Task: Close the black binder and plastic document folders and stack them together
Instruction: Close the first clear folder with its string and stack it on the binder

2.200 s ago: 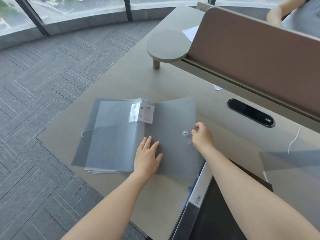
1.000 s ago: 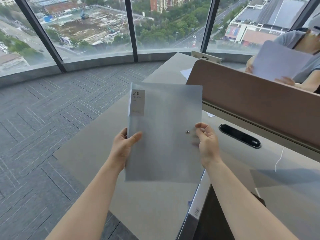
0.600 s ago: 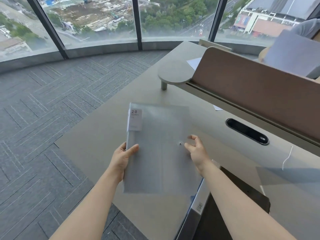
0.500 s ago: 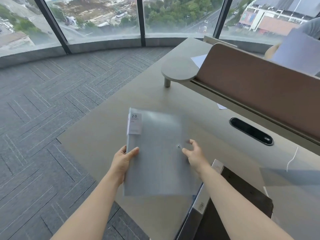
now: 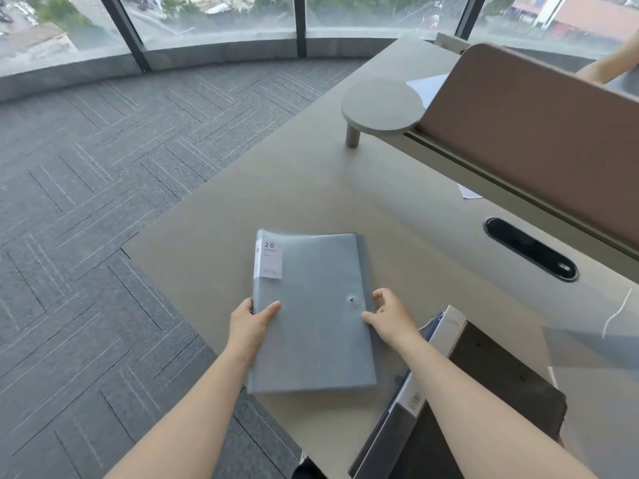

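Note:
A closed translucent grey plastic folder [image 5: 311,312] with a white "20 pockets" label and a snap button lies nearly flat over the beige desk [image 5: 311,188], near its front left corner. My left hand [image 5: 252,323] grips the folder's left edge, thumb on top. My right hand [image 5: 387,314] pinches its right edge beside the snap. A black binder [image 5: 491,385] with a white spine label lies at the lower right, partly hidden under my right forearm. Another translucent folder [image 5: 594,347] with a white string lies at the far right.
A brown divider panel [image 5: 532,140] runs along the desk's back right, with a round grey shelf [image 5: 380,105] on a short leg at its end. A black cable slot [image 5: 530,248] sits in the desktop. Another person's arm shows behind the panel. Carpeted floor lies left.
The open folder was shut, lifted upright in both hands, then lowered back toward the desk; it now lies almost flat. The view has tilted down again.

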